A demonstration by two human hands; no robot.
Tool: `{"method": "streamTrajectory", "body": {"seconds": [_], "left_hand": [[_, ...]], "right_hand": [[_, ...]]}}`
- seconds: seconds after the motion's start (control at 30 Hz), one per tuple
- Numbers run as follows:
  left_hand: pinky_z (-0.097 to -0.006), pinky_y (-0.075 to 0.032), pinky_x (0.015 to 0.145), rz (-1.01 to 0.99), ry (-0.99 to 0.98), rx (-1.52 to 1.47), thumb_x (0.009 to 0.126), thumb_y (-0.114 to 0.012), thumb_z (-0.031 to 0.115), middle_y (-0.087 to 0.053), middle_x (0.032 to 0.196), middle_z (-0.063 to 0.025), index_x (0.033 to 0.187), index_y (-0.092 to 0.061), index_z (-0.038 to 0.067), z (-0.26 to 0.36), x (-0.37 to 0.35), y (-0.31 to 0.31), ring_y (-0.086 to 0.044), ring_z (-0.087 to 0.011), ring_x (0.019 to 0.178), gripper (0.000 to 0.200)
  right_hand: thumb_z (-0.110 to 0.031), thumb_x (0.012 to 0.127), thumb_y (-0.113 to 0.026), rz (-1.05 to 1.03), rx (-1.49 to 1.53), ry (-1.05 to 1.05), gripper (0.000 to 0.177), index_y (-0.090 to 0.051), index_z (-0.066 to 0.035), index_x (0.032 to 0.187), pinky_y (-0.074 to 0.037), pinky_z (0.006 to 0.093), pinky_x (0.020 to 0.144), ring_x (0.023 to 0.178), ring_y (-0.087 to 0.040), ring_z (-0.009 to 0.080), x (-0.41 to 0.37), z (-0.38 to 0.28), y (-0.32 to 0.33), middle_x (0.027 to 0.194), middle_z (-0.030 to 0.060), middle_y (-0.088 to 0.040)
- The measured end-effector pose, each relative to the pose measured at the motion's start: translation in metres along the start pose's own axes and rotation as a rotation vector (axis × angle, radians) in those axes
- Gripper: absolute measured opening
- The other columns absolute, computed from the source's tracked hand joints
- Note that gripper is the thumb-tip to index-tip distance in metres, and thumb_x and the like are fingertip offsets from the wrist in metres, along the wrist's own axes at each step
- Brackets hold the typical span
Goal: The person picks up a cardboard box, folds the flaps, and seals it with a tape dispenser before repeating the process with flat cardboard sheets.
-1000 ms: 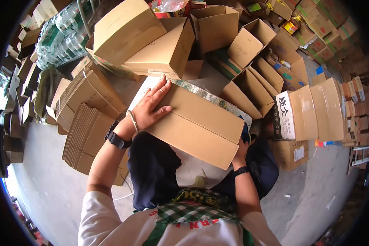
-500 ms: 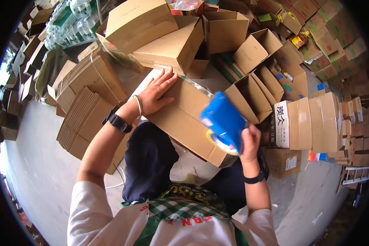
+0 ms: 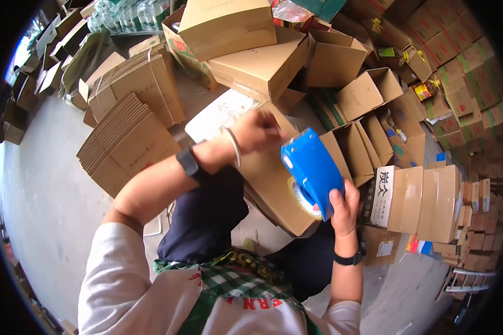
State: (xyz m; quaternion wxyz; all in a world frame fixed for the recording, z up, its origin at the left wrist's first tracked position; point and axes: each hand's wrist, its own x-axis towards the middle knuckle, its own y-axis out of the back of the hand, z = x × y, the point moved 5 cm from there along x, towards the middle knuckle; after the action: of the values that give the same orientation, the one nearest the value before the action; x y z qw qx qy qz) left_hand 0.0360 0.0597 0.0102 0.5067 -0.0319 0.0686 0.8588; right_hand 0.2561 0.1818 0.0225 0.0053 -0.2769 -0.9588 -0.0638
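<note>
Right hand (image 3: 345, 209) grips blue tape dispenser (image 3: 316, 167); left hand (image 3: 255, 133) curled, blurred.

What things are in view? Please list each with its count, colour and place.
dispenser: one, blue, in the right hand
tape roll: one, pale, in the dispenser
near carton: one, brown, centre
white object: one, white, at the near carton's far end
flat cartons: two stacks, brown, left
stacked cartons: two, brown, top centre
open boxes: several, brown, right of centre
lettered box: one, white face, right
bottles: many, clear and green, top left
oil bottle: one, yellow, upper right
piled cartons: many, brown, upper right
ladder: one, silver, lower right
floor: one, grey, left
apron: one, green-checked, bottom centre
left hand: one, bare, blurred, near the dispenser
right hand: one, bare, gripping the dispenser
</note>
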Motion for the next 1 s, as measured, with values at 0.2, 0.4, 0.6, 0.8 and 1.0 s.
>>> {"method": "streamTrajectory", "body": {"seconds": [0.2,0.4,0.6,0.8,1.0], "left_hand": [[-0.0232,-0.038,0.042,0.273,0.12,0.061,0.086,-0.064,0.026,-0.047,0.059,0.0001,0.079,-0.059,0.0,-0.047,0.022,0.093,-0.046,-0.0091,0.049,0.027],[-0.0284,-0.048,0.067,0.15,0.111,0.093,0.085,-0.062,0.035,-0.061,0.076,-0.0058,0.093,-0.062,0.0,-0.115,0.031,0.054,-0.057,-0.0167,0.07,0.036],[-0.0344,-0.036,0.1,0.185,0.136,0.613,0.088,-0.057,0.031,-0.048,0.128,-0.0205,0.13,-0.042,0.003,-0.121,0.033,0.065,-0.045,-0.0284,0.121,0.053],[-0.042,-0.012,0.112,-0.213,-0.513,0.567,0.091,-0.041,0.048,-0.019,0.148,-0.0158,0.14,-0.024,0.003,-0.023,-0.029,0.024,-0.016,-0.0296,0.138,0.069],[-0.0477,-0.012,0.111,-0.166,-0.513,1.217,0.09,-0.033,0.055,-0.019,0.149,-0.0117,0.142,-0.023,0.008,-0.015,-0.029,0.017,-0.016,-0.0289,0.138,0.072]], "right_hand": [[-0.032,0.085,-0.064,-0.065,-0.121,-0.157,0.034,-0.06,0.001,0.085,-0.039,0.0224,0.055,0.061,-0.045,0.005,0.036,-0.03,-0.035,0.068,-0.0009,-0.055],[-0.033,0.085,-0.063,-0.08,-0.183,-0.198,0.035,-0.059,0.001,0.08,-0.039,0.0222,0.055,0.062,-0.046,0.005,0.046,-0.032,-0.045,0.067,-0.0008,-0.055],[-0.033,0.084,-0.064,-0.038,-0.174,-0.181,0.035,-0.058,0.001,0.077,-0.039,0.0225,0.054,0.061,-0.046,0.0049,0.047,-0.032,-0.045,0.065,-0.001,-0.054],[-0.033,0.084,-0.063,-0.076,-0.222,-0.177,0.036,-0.058,0.002,0.078,-0.04,0.0234,0.054,0.06,-0.045,0.0054,0.049,-0.032,-0.042,0.064,0.0014,-0.054],[-0.028,0.085,-0.063,-0.108,-0.319,-0.2,0.031,-0.058,0.002,0.077,-0.041,0.0249,0.054,0.06,-0.046,0.0057,0.014,-0.047,-0.005,0.062,0.0027,-0.053]]}}
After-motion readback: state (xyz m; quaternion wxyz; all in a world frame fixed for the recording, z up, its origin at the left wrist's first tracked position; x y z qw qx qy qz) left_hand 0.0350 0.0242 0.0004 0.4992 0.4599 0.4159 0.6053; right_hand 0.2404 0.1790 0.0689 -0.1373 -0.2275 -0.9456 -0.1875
